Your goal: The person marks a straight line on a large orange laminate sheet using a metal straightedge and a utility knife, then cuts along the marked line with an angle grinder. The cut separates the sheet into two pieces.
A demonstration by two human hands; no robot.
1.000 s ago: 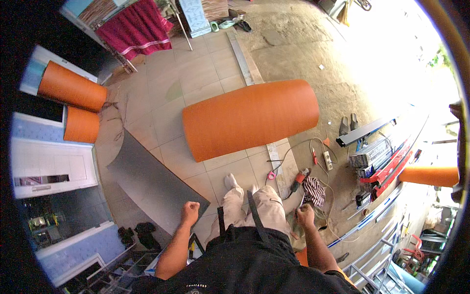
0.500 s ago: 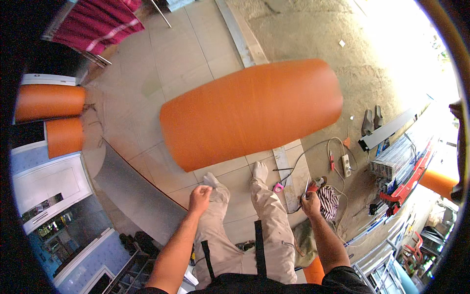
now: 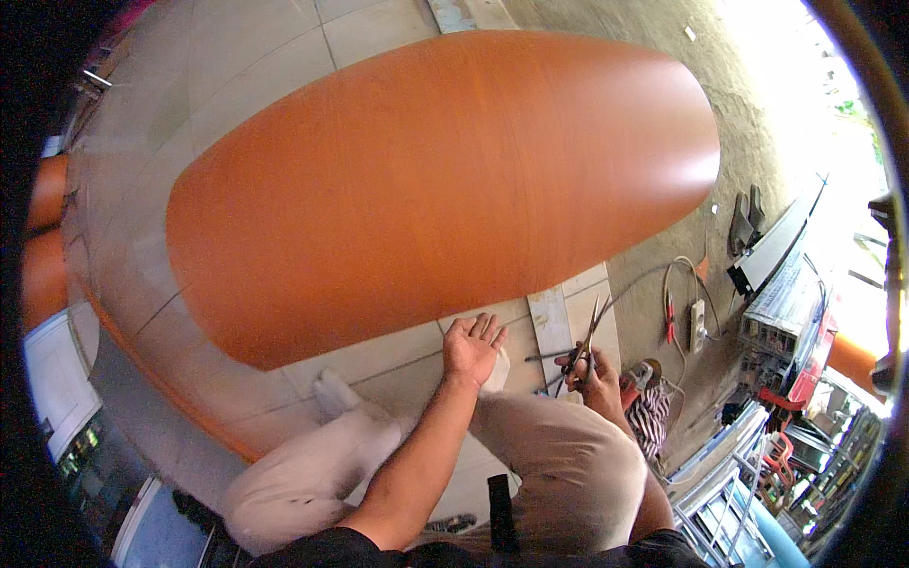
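A large orange-brown sheet (image 3: 445,199) lies across the tiled floor in front of me, its long near edge facing my legs. Just short of that edge is my left hand (image 3: 473,350), palm up, fingers stretched out and holding nothing. My right hand (image 3: 598,383) grips a pair of scissors (image 3: 594,327) by the dark handles. Their blades point away from me, slightly apart, toward the sheet's near edge but not touching it. Both of my knees are bent beneath my arms.
On the right lie a white power strip (image 3: 697,327) with its cable, a red-handled tool (image 3: 669,317), a striped cloth (image 3: 649,423) and dark sandals (image 3: 746,221). Metal profiles (image 3: 781,317) are stacked farther right. A grey sheet (image 3: 156,417) lies at the left.
I have come down lower, with my knees bent and the sheet closer. My left hand has moved right and opened. The scissors have swung up into clear sight.
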